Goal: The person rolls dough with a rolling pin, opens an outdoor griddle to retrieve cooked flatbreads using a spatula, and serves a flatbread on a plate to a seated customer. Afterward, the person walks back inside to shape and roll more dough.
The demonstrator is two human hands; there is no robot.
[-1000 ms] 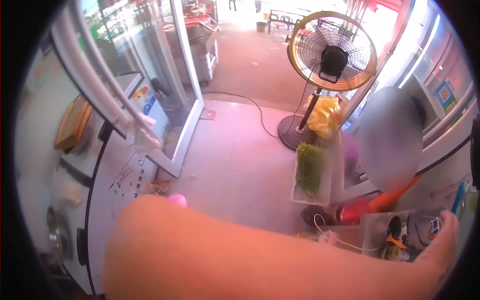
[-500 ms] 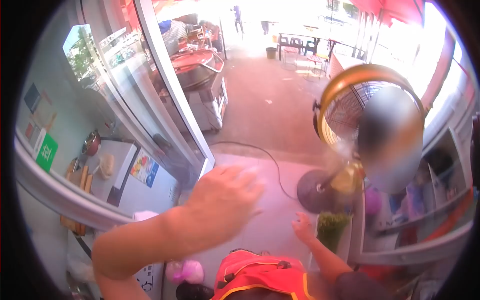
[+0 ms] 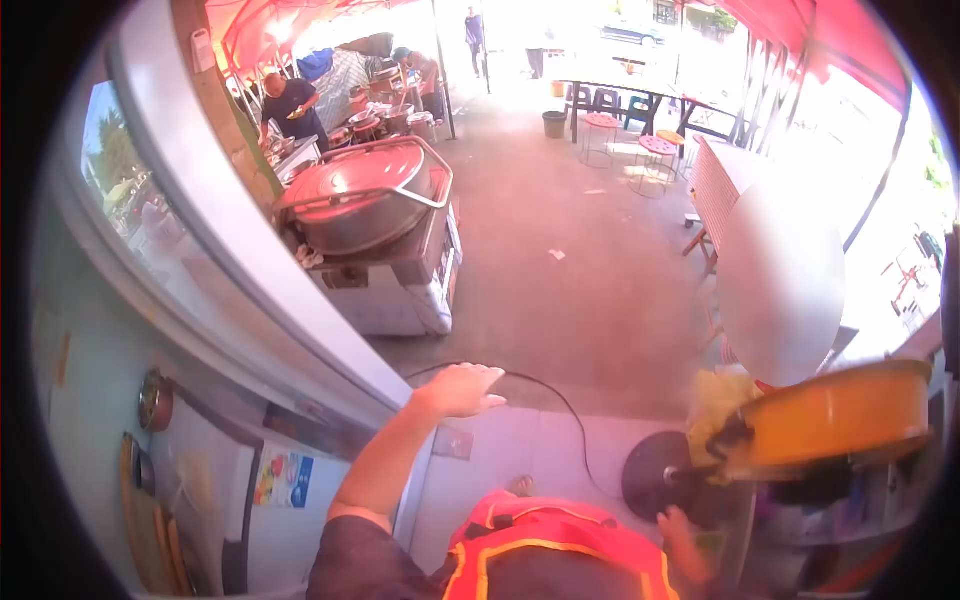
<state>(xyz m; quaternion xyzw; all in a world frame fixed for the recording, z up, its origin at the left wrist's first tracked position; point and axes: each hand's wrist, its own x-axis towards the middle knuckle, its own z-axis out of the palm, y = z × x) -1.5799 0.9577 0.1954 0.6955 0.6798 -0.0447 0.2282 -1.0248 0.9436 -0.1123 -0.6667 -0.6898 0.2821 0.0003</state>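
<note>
My left hand [image 3: 465,388] is held out in front of me at the doorway, above the threshold. Its fingers are stretched and the thumb stands apart, with nothing in it. Low on the right, my right hand [image 3: 680,528] is beside the round black base [image 3: 660,473] of a standing fan. Its fingers look loosely apart and hold nothing; I cannot tell whether they touch the base. The fan's yellow drum [image 3: 840,415] is to the right of that hand. A red apron [image 3: 540,520] with yellow trim covers my front.
A black cable [image 3: 570,410] crosses the floor by the threshold. Outside left stands a large round metal cooker [image 3: 365,195]; beyond it a person in dark clothes [image 3: 292,112] handles something. Tables [image 3: 640,90] and red stools [image 3: 657,146] stand farther back. A cabinet [image 3: 205,490] stands at lower left.
The view has moved toward the doorway, showing more of the outside. The fan now appears lower and farther right. My left hand has gone out farther; my right hand appears lower.
</note>
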